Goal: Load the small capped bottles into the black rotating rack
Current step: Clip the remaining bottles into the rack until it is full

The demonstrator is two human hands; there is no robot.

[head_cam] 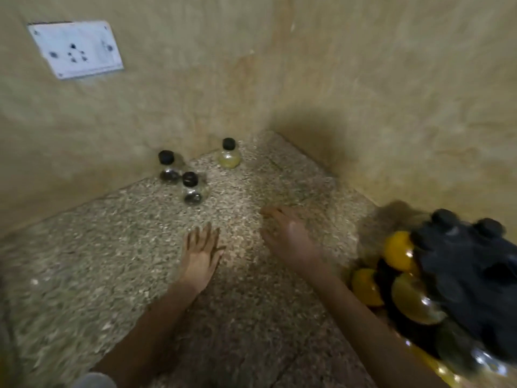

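Speckled stone, tan and grey, makes up the counter (112,261), which runs into a corner between two mottled beige walls (363,79). Three small bottles with black caps stand loose near that corner. One with yellowish contents (229,158) sits closest to the corner, upright and alone. Two clear ones hold something dark at the bottom: the rear clear bottle (168,169) stands against the left wall, and the front clear bottle (191,191) is just beside it, the pair nearly touching.

At the right edge stands the black rotating rack (470,275), blurred by motion. At least three yellow-filled bottles (397,253) hang in its lower tier, and two black caps (444,217) show at its top; the blur makes a firmer count unreliable.

Two bare hands reach over the counter between the rack and the loose bottles. The left hand (201,253) lies flat, palm down, fingers together and stretched out, with nothing in it. The right hand (288,233) is spread, fingers loosely curved and pointing toward the corner, also with nothing in it. Both are well apart from the three loose bottles, and bare counter lies between the fingertips and the bottles.

One white socket plate (75,49) is fixed on the left wall, high above the bottles. A pale sleeve edge (95,380) shows at the bottom of the view.
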